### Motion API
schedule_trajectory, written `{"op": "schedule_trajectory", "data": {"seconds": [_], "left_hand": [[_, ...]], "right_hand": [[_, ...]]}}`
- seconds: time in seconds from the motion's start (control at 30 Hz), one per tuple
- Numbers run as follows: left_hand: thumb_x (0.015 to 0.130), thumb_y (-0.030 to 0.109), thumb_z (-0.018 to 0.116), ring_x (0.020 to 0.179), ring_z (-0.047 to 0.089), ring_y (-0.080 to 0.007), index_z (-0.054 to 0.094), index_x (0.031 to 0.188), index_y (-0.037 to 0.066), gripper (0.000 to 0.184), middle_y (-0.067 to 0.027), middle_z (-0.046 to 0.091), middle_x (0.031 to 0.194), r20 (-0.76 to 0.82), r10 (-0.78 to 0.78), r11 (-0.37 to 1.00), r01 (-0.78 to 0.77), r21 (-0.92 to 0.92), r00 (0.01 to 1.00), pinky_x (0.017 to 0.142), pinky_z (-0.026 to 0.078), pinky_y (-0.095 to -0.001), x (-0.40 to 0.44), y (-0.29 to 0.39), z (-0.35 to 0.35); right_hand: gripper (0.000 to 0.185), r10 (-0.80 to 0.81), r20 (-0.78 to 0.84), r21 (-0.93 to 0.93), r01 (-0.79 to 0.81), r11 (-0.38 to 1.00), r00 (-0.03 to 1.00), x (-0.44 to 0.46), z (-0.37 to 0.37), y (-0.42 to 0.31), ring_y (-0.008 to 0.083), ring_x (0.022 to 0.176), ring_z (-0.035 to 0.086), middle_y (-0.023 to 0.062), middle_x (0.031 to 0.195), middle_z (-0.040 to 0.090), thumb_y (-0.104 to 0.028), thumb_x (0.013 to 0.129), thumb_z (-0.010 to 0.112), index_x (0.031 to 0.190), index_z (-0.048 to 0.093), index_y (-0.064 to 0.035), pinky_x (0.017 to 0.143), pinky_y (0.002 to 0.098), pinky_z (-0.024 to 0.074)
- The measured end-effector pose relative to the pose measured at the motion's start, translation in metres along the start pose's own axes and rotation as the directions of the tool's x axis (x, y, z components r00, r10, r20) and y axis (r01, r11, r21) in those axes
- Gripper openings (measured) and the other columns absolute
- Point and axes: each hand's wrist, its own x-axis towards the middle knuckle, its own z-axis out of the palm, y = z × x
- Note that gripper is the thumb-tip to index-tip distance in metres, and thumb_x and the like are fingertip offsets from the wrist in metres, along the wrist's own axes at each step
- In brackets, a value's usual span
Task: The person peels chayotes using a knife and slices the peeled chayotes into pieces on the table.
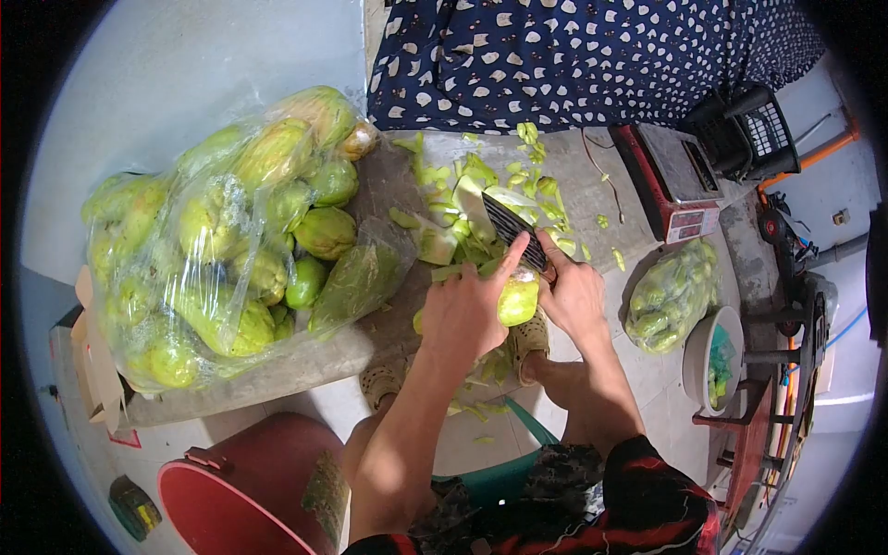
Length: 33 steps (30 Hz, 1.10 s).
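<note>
My right hand [575, 291] is closed around the handle of a knife, and its dark, ridged blade [509, 225] points away over the peelings. A yellow-green fruit that looks like a green papaya [518, 301] sits between my hands, gripped by my left hand [461, 310]. The left index finger stretches out to the blade near the handle. Beyond the knife, a heap of pale green peelings and cut pieces [435, 242] covers part of the concrete ledge [370, 333]. My left fingers are partly hidden.
A clear plastic bag of green papayas [213, 250] fills the ledge's left side. At right are a red weighing scale [657, 180], a black basket [754, 134], a bagged bundle of green produce [673, 296] and a white bucket [698, 361]. A red bin [231, 490] stands lower left.
</note>
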Motion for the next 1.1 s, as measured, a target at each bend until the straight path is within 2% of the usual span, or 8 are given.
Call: {"op": "schedule_trajectory", "data": {"seconds": [0.3, 0.47, 0.67, 0.9, 0.97, 1.0, 1.07, 1.1], "left_hand": [[0.071, 0.011, 0.073, 0.083, 0.069, -0.0354, 0.016, 0.154, 0.045, 0.106, -0.0168, 0.063, 0.092, 0.013, -0.018, 0.999, 0.018, 0.028, 1.0, 0.067, 0.055, -0.0447, 0.001, 0.001, -0.003], [0.071, 0.011, 0.075, 0.082, 0.069, -0.0351, 0.017, 0.154, 0.044, 0.106, -0.0167, 0.063, 0.091, -0.008, -0.011, 1.0, 0.011, 0.016, 1.0, 0.068, 0.055, -0.0445, 0.0, 0.001, -0.003], [0.069, 0.011, 0.076, 0.082, 0.069, -0.0352, 0.017, 0.154, 0.042, 0.108, -0.0166, 0.063, 0.092, 0.014, -0.02, 1.0, 0.019, 0.012, 1.0, 0.068, 0.055, -0.0441, 0.0, 0.0, -0.004], [0.066, 0.014, 0.078, 0.08, 0.068, -0.035, 0.016, 0.154, 0.041, 0.111, -0.016, 0.062, 0.088, -0.008, -0.045, 0.999, 0.045, -0.02, 0.999, 0.069, 0.055, -0.0446, 0.001, 0.0, -0.008], [0.063, 0.018, 0.08, 0.092, 0.067, -0.0413, 0.007, 0.157, 0.028, 0.119, -0.0209, 0.068, 0.105, 0.034, -0.156, 0.96, 0.159, -0.231, 0.987, 0.079, 0.055, -0.0452, 0.003, 0.0, -0.01], [0.063, 0.018, 0.08, 0.092, 0.067, -0.0413, 0.007, 0.157, 0.028, 0.119, -0.0209, 0.068, 0.105, 0.031, -0.156, 0.96, 0.159, -0.23, 0.987, 0.079, 0.055, -0.0452, 0.004, -0.003, -0.007], [0.06, 0.018, 0.083, 0.098, 0.067, -0.0389, 0.007, 0.157, 0.015, 0.124, -0.0216, 0.068, 0.109, -0.164, -0.154, 0.809, 0.029, -0.588, 0.974, 0.085, 0.055, -0.0407, 0.005, -0.014, 0.002], [0.059, 0.017, 0.085, 0.102, 0.067, -0.0364, 0.011, 0.156, 0.009, 0.123, -0.0203, 0.066, 0.115, -0.211, -0.179, 0.729, -0.015, -0.684, 0.961, 0.09, 0.053, -0.0389, 0.002, -0.011, -0.01]], "right_hand": [[0.064, 0.009, 0.025, 0.023, -0.01, 1.0, 1.0, 0.0, -0.003, -0.001, 0.0402, 0.07, 0.067, 0.0201, 0.074, 0.068, -0.021, 0.076, 0.058, 0.14, 0.053, -0.0172, 0.075, 0.0504, 0.0547], [0.063, -0.017, 0.041, 0.106, 0.012, 0.994, 0.999, 0.0, -0.008, -0.005, 0.0393, 0.072, 0.068, 0.0172, 0.074, 0.07, -0.02, 0.075, 0.059, 0.137, 0.055, -0.0115, 0.076, 0.0486, 0.0553], [0.062, 0.016, 0.024, 0.084, -0.018, 0.996, 1.0, 0.001, -0.002, -0.001, 0.0389, 0.073, 0.068, 0.0164, 0.075, 0.07, -0.02, 0.074, 0.059, 0.135, 0.057, -0.0087, 0.077, 0.0482, 0.0553], [0.062, 0.018, -0.051, 0.136, -0.011, 0.991, 0.999, 0.002, 0.009, 0.005, 0.039, 0.069, 0.067, 0.016, 0.071, 0.068, -0.018, 0.075, 0.059, 0.135, 0.054, -0.0059, 0.072, 0.0483, 0.0548], [0.06, 0.056, -0.135, 0.268, -0.018, 0.963, 0.989, 0.004, 0.013, 0.011, 0.0386, 0.066, 0.066, 0.0162, 0.067, 0.065, -0.015, 0.076, 0.059, 0.135, 0.053, -0.0064, 0.067, 0.0475, 0.0534], [0.06, 0.054, -0.136, 0.268, -0.015, 0.963, 0.989, 0.005, 0.014, 0.013, 0.0386, 0.066, 0.066, 0.0162, 0.067, 0.065, -0.015, 0.076, 0.059, 0.135, 0.053, -0.0064, 0.067, 0.0475, 0.0534], [0.057, 0.062, -0.206, 0.329, 0.01, 0.944, 0.977, 0.005, 0.015, 0.016, 0.0377, 0.062, 0.064, 0.0161, 0.065, 0.062, -0.012, 0.076, 0.06, 0.133, 0.054, -0.0071, 0.063, 0.0458, 0.0516], [0.057, 0.059, -0.209, 0.329, 0.014, 0.944, 0.976, 0.005, 0.013, 0.015, 0.0377, 0.062, 0.064, 0.0161, 0.065, 0.062, -0.012, 0.076, 0.06, 0.133, 0.054, -0.0071, 0.063, 0.0458, 0.0516]]}}
